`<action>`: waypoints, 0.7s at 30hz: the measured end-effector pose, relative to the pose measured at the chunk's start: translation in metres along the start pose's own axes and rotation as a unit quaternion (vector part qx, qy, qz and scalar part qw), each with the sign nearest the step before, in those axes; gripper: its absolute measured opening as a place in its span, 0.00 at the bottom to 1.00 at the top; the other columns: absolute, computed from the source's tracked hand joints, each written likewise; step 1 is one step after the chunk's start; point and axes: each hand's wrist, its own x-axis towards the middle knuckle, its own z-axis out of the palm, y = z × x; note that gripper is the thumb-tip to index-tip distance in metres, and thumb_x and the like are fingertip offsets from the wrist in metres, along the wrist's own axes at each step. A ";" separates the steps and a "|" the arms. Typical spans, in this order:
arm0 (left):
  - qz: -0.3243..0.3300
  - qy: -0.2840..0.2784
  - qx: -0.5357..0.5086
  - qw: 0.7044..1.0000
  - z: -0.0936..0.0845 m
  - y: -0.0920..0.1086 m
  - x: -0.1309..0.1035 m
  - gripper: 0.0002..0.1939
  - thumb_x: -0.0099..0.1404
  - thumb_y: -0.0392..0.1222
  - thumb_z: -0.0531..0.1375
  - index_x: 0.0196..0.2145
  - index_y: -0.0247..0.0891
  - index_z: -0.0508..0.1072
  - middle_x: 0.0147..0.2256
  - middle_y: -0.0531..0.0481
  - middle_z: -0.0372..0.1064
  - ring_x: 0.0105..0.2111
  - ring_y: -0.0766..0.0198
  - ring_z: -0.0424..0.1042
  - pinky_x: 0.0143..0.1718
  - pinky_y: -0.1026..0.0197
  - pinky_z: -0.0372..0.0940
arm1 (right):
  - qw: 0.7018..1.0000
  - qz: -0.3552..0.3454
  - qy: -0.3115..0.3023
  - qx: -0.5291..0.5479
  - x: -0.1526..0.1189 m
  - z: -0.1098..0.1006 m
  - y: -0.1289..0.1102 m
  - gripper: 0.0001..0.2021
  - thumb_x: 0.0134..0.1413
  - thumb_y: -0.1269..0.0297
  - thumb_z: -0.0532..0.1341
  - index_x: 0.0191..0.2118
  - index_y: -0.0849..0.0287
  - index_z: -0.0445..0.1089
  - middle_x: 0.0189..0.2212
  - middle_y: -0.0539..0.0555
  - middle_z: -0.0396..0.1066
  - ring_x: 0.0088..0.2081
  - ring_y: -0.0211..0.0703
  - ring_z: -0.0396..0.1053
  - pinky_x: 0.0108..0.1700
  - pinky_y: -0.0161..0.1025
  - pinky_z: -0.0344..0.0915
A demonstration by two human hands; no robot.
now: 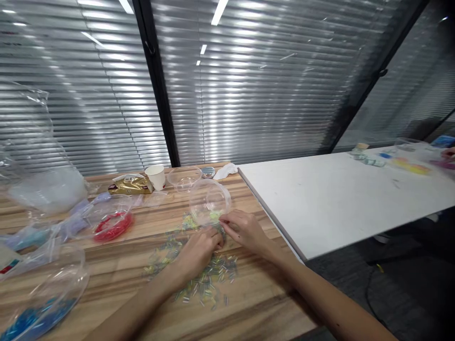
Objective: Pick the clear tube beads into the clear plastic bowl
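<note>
Small clear and yellow-green tube pieces (208,284) lie in a loose pile on the wooden table. Behind them a clear plastic bowl (199,201) stands tipped on its side, with some yellow-green pieces by its lower rim. Over the pile, close to the bowl, my left hand (203,247) has its fingers curled inward; anything in them is hidden. My right hand (245,229) is at the bowl's lower right, thumb and forefinger pinched together near the pieces. What sits in that pinch is too small to make out.
Bowls with red rings (113,226) and blue pieces (39,317) stand left, among plastic bags (53,189). Along the back are a gold tissue pack (131,184), a paper cup (155,177) and another clear bowl (185,177). A white table (320,199) adjoins right; another person's hand (448,152) shows there.
</note>
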 end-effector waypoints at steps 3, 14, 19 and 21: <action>0.007 0.021 -0.046 0.999 -0.002 0.000 0.002 0.13 0.61 0.25 0.47 0.30 0.37 0.68 0.33 0.50 0.68 0.33 0.64 0.65 0.36 0.63 0.58 | 1.000 0.001 -0.010 0.009 -0.001 0.001 0.000 0.05 0.55 0.73 0.57 0.35 0.60 0.70 0.30 0.53 0.73 0.32 0.41 0.70 0.35 0.35 0.63; -0.064 0.143 -0.131 0.979 -0.048 -0.017 0.008 0.07 0.63 0.35 0.52 0.30 0.37 0.69 0.29 0.51 0.70 0.31 0.63 0.67 0.34 0.63 0.60 | 0.999 -0.016 -0.020 0.023 -0.002 0.002 -0.002 0.06 0.58 0.71 0.56 0.37 0.60 0.70 0.30 0.54 0.72 0.33 0.41 0.69 0.35 0.36 0.63; -0.121 0.191 -0.168 0.960 -0.044 -0.031 0.009 0.06 0.61 0.38 0.54 0.31 0.36 0.71 0.30 0.50 0.72 0.28 0.64 0.67 0.31 0.64 0.60 | 0.999 -0.037 -0.011 0.031 -0.002 0.003 -0.003 0.06 0.60 0.70 0.55 0.37 0.60 0.70 0.30 0.53 0.73 0.32 0.40 0.69 0.34 0.36 0.63; -0.132 0.194 -0.182 0.955 -0.041 -0.033 0.010 0.06 0.60 0.38 0.55 0.31 0.36 0.71 0.31 0.50 0.73 0.28 0.64 0.68 0.30 0.64 0.61 | 0.998 -0.049 -0.005 0.037 -0.002 0.003 -0.003 0.06 0.60 0.69 0.55 0.37 0.60 0.69 0.30 0.53 0.73 0.32 0.40 0.69 0.34 0.35 0.63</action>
